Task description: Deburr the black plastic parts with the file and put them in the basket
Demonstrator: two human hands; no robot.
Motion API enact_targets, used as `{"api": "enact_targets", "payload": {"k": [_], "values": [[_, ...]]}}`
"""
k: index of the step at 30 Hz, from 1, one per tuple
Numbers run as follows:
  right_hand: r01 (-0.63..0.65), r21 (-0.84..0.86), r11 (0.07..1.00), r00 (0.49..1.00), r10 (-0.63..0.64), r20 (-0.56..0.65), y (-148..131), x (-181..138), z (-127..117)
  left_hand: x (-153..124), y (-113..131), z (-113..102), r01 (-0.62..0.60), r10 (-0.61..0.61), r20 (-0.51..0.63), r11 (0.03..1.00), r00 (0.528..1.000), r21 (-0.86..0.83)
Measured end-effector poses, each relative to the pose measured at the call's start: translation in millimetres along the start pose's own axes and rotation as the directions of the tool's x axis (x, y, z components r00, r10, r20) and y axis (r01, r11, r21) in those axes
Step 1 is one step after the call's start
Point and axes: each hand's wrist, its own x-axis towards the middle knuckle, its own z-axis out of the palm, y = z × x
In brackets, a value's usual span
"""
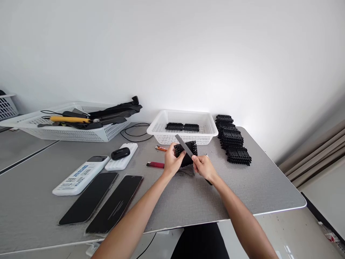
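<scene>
In front of the white basket, my left hand [171,160] grips a black plastic piece [193,146] with toothed edges, thumb on its near face. My right hand [204,167] is closed around a flat metal file [184,145], whose grey blade crosses the piece at a slant. The end of its dark handle shows below my right wrist. Beneath the hands lies a dark grey cloth [185,171], partly hidden. A red utility knife [155,164] and a small orange item [161,148] rest left of my left hand.
Two similar black pieces [174,126] lie in the white basket [154,131]. Stacks of them [238,155] stand at right. To the left are two phones [115,205], white power banks [81,177], a black case [120,153] and a tool basket [88,135]. A cable [126,136] curls behind.
</scene>
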Motion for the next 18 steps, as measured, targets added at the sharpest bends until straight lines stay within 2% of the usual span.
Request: {"api": "enact_targets", "payload": {"k": [3, 10, 18], "values": [[0.005, 0.012, 1.0, 0.999, -0.006, 0.051, -0.3, 0.1, 0.7, 0.7, 0.5, 0.1, -0.024, 0.024, -0.003, 0.999, 1.0, 0.024], [-0.009, -0.038, 0.999, 1.0, 0.008, -0.016, -6.5, -1.5, -3.1, 0.1, -0.5, -1.4, -0.018, 0.018, -0.006, 0.998, 1.0, 0.052], [0.041, -0.164, 0.986, 0.977, -0.074, -0.198, -4.1, -0.3, -5.3, -0.4, 4.8, -1.3, -0.028, 0.032, -0.078, 0.998, 0.996, 0.058]]}}
